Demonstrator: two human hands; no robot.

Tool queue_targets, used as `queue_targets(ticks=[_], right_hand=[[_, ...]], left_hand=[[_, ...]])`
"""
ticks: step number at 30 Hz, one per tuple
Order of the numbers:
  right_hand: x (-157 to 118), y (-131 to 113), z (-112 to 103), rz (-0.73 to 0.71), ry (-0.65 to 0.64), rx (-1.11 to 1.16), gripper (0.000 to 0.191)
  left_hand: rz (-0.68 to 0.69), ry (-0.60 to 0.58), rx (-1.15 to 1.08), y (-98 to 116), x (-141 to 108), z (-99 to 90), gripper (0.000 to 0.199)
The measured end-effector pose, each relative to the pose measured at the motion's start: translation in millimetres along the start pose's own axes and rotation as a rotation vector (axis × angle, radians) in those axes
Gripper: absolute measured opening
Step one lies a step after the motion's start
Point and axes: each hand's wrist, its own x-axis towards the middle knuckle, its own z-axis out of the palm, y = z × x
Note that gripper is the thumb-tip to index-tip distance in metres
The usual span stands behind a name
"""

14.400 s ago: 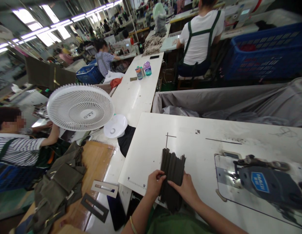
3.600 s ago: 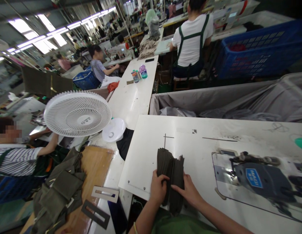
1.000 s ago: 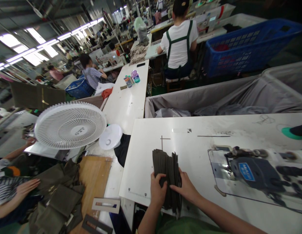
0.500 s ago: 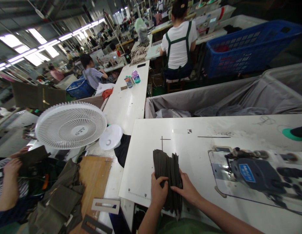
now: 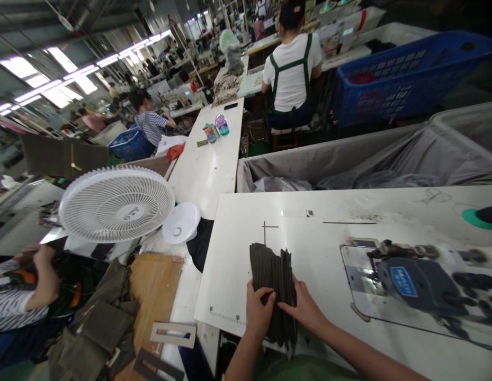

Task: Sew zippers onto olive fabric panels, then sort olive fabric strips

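A thick stack of dark olive fabric pieces (image 5: 271, 270) stands on the white sewing table (image 5: 309, 209), its edges facing up. My left hand (image 5: 259, 309) grips the stack's left side, thumb and forefinger pinched on top of it. On the opposite side my right hand (image 5: 305, 307) presses against the stack, its thumb laid over the top edges. Fingers on the outer sides are partly hidden by the fabric. To the right of my hands sits a grey sewing machine (image 5: 424, 288) with a blue label.
A white fan (image 5: 122, 203) stands at the left. Below it, olive cloth pieces (image 5: 98, 328) lie beside a wooden board (image 5: 156, 291) with slotted templates (image 5: 173, 334). A co-worker's arm (image 5: 45, 278) is at far left. Behind the table is a cloth-lined bin (image 5: 333, 151).
My hands and the stack stay nearly still. At far left, the co-worker's hands have moved up and the olive piece they held has dropped from sight.
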Motion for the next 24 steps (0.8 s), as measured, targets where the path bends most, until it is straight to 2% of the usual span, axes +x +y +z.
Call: queue_targets(ticks=[5, 12, 24], right_hand=[[0.6, 1.2, 0.0, -0.001, 0.006, 0.004, 0.075], [0.9, 3.5, -1.8, -0.009, -0.011, 0.017, 0.075], [1.0, 9.4, -8.0, -0.037, -0.075, 0.052, 0.081]], left_hand=[[0.003, -0.012, 0.012, 2.9, -0.3, -0.7, 0.017], [-0.001, -0.006, 0.006, 9.7, -2.4, -1.9, 0.034], [0.001, -0.005, 0.040, 2.1, -2.4, 2.1, 0.022]])
